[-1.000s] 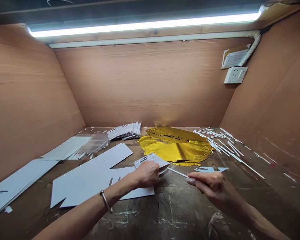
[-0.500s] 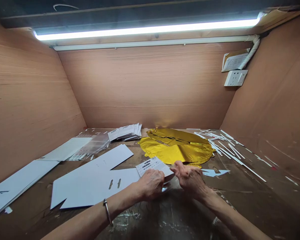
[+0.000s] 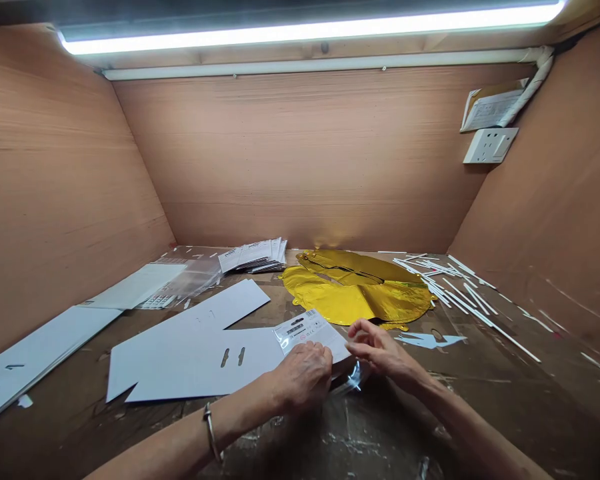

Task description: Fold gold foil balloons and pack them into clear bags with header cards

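Observation:
My left hand [image 3: 304, 379] is closed on the near end of a clear plastic packet [image 3: 314, 332] with a white printed card inside, pressing it to the worn table. My right hand [image 3: 380, 348] is at the packet's right edge with its fingers bent and pinched at the plastic opening. A metal bangle [image 3: 211, 432] rings my left wrist. Just beyond the packet lies a pile of flat gold foil balloons [image 3: 360, 290]. The white straw seen earlier is hidden.
Large white card sheets [image 3: 200, 347] lie to the left, more [image 3: 35, 353] along the left wall. A stack of printed cards [image 3: 255, 255] and clear bags [image 3: 190, 277] sit at the back. Several white straws [image 3: 455, 290] are scattered at right. A wall socket [image 3: 489, 145] is on the right panel.
My right hand, which held a white straw a second ago, has come left to the packet; the straw no longer shows. The packet has shifted slightly and the view has tilted down.

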`<state>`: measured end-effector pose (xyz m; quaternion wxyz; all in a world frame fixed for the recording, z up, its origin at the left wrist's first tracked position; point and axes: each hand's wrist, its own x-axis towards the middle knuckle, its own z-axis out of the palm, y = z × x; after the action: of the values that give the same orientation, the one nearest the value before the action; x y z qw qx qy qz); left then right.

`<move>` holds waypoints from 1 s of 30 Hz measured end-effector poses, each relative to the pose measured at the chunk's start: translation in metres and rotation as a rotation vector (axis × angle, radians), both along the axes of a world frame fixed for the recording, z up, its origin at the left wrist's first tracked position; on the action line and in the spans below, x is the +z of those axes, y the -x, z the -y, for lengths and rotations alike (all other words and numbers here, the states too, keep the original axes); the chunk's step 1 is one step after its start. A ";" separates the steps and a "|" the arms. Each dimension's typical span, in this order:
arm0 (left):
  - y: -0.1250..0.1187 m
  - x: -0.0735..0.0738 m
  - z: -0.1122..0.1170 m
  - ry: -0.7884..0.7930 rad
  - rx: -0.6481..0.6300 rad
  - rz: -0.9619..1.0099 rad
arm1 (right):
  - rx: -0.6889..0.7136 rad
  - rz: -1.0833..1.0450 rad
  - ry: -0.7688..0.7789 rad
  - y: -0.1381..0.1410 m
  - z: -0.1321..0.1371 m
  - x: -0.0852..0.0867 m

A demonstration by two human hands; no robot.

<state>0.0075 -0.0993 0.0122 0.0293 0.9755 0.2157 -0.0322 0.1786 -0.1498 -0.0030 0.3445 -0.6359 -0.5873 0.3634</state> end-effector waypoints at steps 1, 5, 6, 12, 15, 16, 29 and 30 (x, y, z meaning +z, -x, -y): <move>0.001 0.000 0.001 0.003 -0.002 -0.007 | 0.049 -0.140 0.063 -0.002 0.006 0.003; 0.005 -0.005 0.003 0.012 -0.010 0.007 | 0.115 -0.373 0.211 -0.007 0.020 0.000; 0.005 -0.009 0.001 0.014 -0.005 0.043 | 0.116 -0.347 0.205 -0.007 0.021 -0.004; 0.003 -0.045 -0.021 -0.005 0.135 0.165 | 0.211 0.254 -0.091 -0.008 0.025 -0.023; 0.003 -0.058 -0.028 0.038 0.106 0.118 | 0.227 0.567 -0.186 -0.005 0.030 -0.025; 0.003 -0.060 -0.028 0.040 0.100 0.116 | 0.220 0.655 -0.203 -0.003 0.032 -0.026; 0.004 -0.065 -0.028 -0.007 0.042 0.112 | -0.052 0.996 -0.443 0.022 0.055 -0.056; 0.004 -0.065 -0.029 -0.010 0.037 0.112 | -0.097 1.027 -0.457 0.028 0.058 -0.057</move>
<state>0.0033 -0.0706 -0.0530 0.0372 0.9718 0.2316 0.0239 0.1508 -0.2079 -0.0602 0.1598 -0.6666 -0.7134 -0.1455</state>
